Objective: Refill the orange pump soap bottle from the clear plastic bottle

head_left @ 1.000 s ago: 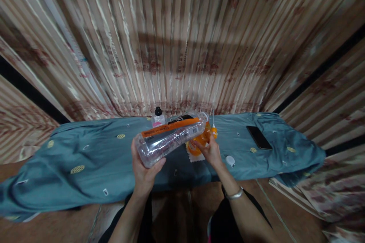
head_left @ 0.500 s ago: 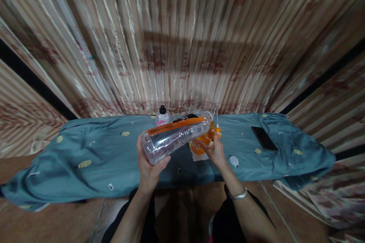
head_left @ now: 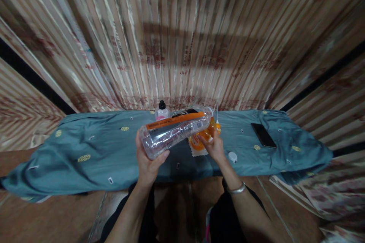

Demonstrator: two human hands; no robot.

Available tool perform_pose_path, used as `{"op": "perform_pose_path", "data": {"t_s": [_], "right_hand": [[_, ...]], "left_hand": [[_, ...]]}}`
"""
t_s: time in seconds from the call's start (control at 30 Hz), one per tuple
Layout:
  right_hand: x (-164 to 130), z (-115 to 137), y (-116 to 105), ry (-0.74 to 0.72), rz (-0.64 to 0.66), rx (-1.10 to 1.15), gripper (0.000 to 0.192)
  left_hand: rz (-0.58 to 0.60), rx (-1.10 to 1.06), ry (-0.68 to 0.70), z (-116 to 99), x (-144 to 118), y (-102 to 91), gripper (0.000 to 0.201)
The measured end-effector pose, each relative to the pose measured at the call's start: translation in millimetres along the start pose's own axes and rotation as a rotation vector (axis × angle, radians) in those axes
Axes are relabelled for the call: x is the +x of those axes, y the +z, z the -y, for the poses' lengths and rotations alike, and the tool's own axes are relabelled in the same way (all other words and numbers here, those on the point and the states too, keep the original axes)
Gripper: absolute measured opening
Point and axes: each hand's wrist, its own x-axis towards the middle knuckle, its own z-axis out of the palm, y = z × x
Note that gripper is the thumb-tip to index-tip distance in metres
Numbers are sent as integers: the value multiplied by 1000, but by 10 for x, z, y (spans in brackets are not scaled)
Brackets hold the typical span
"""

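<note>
My left hand (head_left: 148, 163) is wrapped around the base of a large clear plastic bottle (head_left: 171, 134) with an orange and black label. The bottle is tilted, its neck pointing right and slightly higher than its base in view. Its mouth is at the top of an orange see-through bottle (head_left: 196, 142), which my right hand (head_left: 215, 147) grips from the right side. Whether liquid runs between the two is too small to tell. Under the orange bottle lies a white scallop-edged cloth (head_left: 196, 153). A thin white tube with an orange head (head_left: 218, 126) is just behind my right fingers.
Behind the clear bottle stands a small bottle with a black cap (head_left: 162, 111). A white round lid (head_left: 232, 157) lies right of my right hand, and a black phone (head_left: 264, 135) farther right. All rest on a blue-green cloth-covered surface (head_left: 108, 152) before a striped curtain (head_left: 176, 45).
The whole view has shifted slightly, so things appear a little higher. Both hands keep their holds, and the clear bottle stays tilted at the orange bottle.
</note>
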Motion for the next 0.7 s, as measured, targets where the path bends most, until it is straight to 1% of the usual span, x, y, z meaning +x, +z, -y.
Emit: {"op": "perform_pose_path", "data": {"t_s": [0.17,0.23,0.5,0.7], "right_hand": [[-2,21,3,-13,-12,41,86],[4,21,5,-23,-15,54,88],[24,-27,11,-40,-2,98,74],[18,-26,22,-33,23,156,73]], "left_hand": [[-3,0,10,-5,-1,9,94],[-3,1,15,-9,-1,11,94],[-12,14,11,6,1,-11,96],[2,2,-1,14,0,-15,95]]}}
